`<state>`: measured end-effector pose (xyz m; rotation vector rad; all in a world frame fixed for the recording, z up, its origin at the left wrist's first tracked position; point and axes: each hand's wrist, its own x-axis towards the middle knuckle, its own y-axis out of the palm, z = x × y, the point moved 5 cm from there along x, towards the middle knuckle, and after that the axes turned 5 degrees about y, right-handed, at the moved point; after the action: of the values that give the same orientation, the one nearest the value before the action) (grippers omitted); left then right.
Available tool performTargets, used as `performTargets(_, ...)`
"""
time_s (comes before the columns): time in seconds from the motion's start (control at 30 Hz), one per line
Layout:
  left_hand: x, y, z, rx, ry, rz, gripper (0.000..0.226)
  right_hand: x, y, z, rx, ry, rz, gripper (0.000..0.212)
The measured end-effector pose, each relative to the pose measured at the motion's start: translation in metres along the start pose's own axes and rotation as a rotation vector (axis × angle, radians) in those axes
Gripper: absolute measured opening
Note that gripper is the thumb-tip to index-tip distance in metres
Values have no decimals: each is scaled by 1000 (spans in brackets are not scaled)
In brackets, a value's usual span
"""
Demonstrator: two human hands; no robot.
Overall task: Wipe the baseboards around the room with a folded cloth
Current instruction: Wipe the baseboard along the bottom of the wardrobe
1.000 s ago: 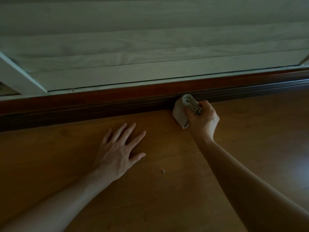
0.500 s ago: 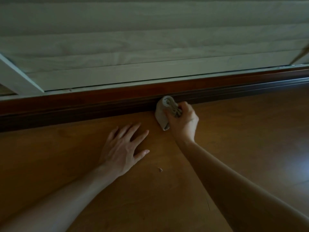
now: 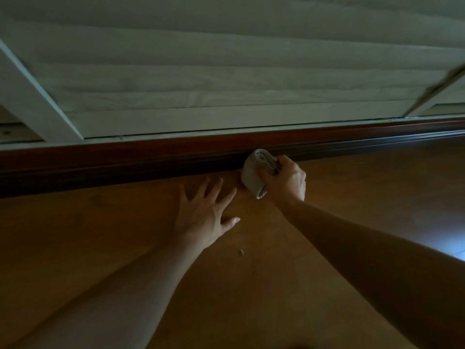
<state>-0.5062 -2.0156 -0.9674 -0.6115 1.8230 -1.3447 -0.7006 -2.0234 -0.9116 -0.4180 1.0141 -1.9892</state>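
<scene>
A dark reddish-brown baseboard (image 3: 151,162) runs across the view where the pale wood-panelled wall meets the floor. My right hand (image 3: 286,182) grips a folded beige cloth (image 3: 253,175) and presses it against the baseboard's lower part, near the middle of the view. My left hand (image 3: 203,215) lies flat on the wooden floor with its fingers spread, just left of the cloth and a little short of the baseboard. Both forearms reach in from below.
The brown wooden floor (image 3: 364,197) stretches left and right along the baseboard. A small speck of debris (image 3: 241,252) lies on it between my arms. White frame strips (image 3: 37,102) slant across the wall at the left and at the far right.
My right hand slid the cloth left along the baseboard, then edged slightly back to the right. My left hand moved right and forward on the floor, closer to the cloth.
</scene>
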Motion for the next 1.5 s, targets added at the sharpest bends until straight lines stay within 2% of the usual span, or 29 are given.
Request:
performTargets(0.3,0,-2,-8,14,-52,16,78,26,-22,-12,23,-46,40,19)
performTargets(0.5,15,-22,-19,-17,-62,92,76,48,-34,-52,15,20,-66,24)
performTargets(0.7,28,-10,-40,27,-101,57,78,57,-28,-62,96,-169,7,24)
performTargets(0.87,34,-13,-58,8,-222,48,79,68,-40,-77,144,-165,-33,18)
performTargets(1.03,40,-20,-85,32,-284,51,76,61,-26,-57,201,-271,111,27)
performTargets(1.23,50,-24,-112,24,-322,118,75,95,-58,-100,228,-170,55,20)
performTargets(1.43,58,-35,-133,168,-174,247,74,131,-100,-157,283,13,8,23)
performTargets(1.5,59,-40,-131,163,-205,251,73,139,-110,-169,281,65,-24,25)
